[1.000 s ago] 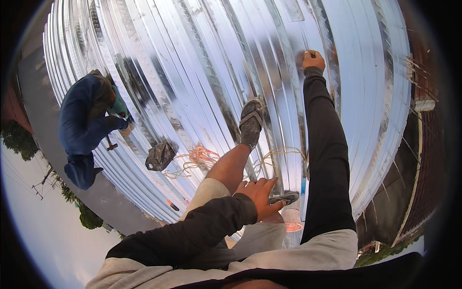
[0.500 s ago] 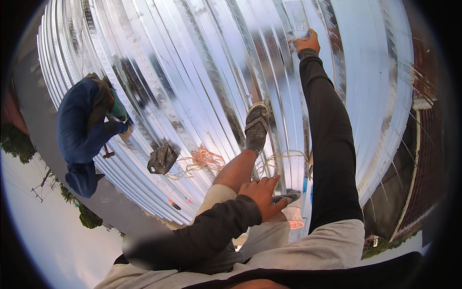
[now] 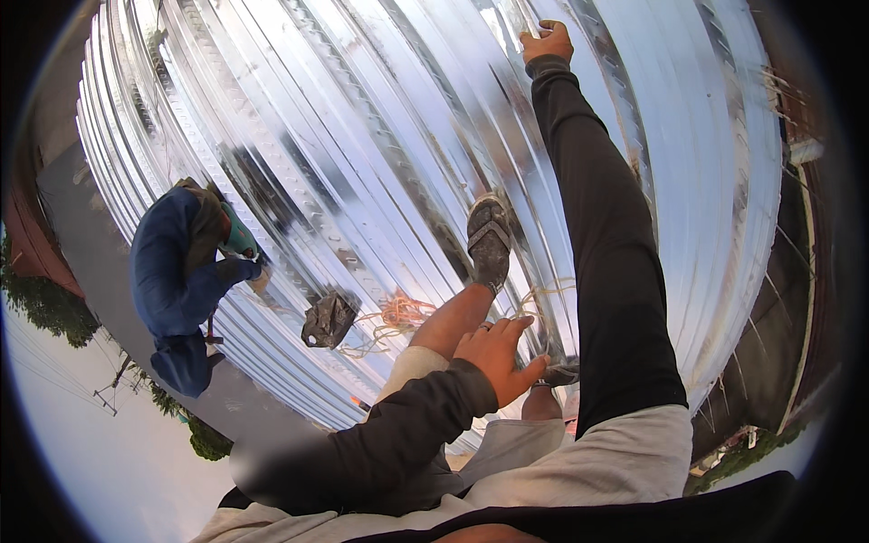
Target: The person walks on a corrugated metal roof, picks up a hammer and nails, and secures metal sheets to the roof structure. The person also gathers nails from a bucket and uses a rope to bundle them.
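My left hand [image 3: 493, 357] hovers over my legs with its fingers stretched and thumb apart; nothing shows in it. My right arm, in a black sleeve, reaches far forward over the shiny ribbed metal sheets [image 3: 380, 154]. At its end my right hand [image 3: 549, 42] has its fingers bent and its thumb apart, with no object visible between them. Whether the fingertips touch the sheet I cannot tell. My sandalled foot [image 3: 490, 237] is planted on the ribs, and the other foot [image 3: 563, 372] is partly hidden behind my left hand.
A co-worker [image 3: 186, 281] in blue bends over the sheets at the left, a hammer-like tool [image 3: 214, 340] close by. A black plastic bag [image 3: 329, 319] and tangled orange-pink cord [image 3: 405, 310] lie left of my leg. Pale cord [image 3: 543, 291] lies near my foot. Rusty roofing borders the right.
My right hand has moved farther forward and to the left. My left hand stays above my legs. The co-worker, bag and cord appear shifted right and lower as the view turns.
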`<state>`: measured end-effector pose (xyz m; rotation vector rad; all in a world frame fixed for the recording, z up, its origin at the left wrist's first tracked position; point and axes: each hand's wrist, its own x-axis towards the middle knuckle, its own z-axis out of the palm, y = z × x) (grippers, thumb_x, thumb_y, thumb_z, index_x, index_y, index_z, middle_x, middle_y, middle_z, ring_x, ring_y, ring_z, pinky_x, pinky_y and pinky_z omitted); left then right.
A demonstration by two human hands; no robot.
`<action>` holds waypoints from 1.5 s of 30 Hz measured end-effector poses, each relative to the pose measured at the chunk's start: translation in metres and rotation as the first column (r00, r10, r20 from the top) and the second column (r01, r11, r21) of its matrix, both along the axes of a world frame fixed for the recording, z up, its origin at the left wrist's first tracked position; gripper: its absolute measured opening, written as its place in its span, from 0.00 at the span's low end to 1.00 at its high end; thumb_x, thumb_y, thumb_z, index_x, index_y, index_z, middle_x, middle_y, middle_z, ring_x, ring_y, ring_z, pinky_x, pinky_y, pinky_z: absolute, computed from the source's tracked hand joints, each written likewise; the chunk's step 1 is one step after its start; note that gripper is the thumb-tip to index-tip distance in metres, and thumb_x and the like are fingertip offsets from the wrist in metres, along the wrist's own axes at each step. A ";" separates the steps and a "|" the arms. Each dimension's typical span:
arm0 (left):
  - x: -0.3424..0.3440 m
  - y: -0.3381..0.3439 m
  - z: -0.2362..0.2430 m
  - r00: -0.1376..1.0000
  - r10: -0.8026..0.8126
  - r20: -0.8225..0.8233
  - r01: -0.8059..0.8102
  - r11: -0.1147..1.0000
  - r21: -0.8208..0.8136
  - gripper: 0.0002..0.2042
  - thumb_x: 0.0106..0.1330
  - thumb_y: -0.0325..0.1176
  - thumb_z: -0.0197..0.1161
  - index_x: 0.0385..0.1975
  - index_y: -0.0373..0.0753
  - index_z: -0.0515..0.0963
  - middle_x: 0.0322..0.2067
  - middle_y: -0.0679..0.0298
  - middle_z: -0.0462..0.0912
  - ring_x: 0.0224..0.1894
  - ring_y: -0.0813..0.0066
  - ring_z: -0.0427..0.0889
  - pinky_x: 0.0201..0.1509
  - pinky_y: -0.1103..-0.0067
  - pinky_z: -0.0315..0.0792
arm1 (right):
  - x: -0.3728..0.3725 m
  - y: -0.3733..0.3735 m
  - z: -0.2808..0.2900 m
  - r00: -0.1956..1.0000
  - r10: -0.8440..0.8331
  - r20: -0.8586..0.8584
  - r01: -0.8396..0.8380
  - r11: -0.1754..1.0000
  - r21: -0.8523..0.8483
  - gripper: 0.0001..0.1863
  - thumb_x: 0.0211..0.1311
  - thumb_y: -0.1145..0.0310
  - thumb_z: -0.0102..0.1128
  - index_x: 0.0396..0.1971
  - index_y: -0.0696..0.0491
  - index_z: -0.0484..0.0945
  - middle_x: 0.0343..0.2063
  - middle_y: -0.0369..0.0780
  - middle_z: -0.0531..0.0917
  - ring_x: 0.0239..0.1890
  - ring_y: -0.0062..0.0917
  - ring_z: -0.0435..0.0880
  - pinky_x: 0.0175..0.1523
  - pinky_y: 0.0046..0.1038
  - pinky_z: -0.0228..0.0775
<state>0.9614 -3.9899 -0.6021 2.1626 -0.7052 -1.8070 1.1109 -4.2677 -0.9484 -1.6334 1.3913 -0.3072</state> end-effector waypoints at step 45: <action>-0.171 0.012 -0.014 0.154 0.761 -0.630 -0.550 0.596 0.585 0.35 0.52 0.46 0.58 0.61 0.37 0.60 0.49 0.53 0.71 0.34 0.76 0.68 0.37 0.77 0.65 | -0.517 0.144 0.030 0.701 0.146 -0.698 0.019 0.975 0.223 0.27 0.50 0.65 0.62 0.53 0.45 0.68 0.52 0.38 0.73 0.55 0.34 0.71 0.54 0.42 0.69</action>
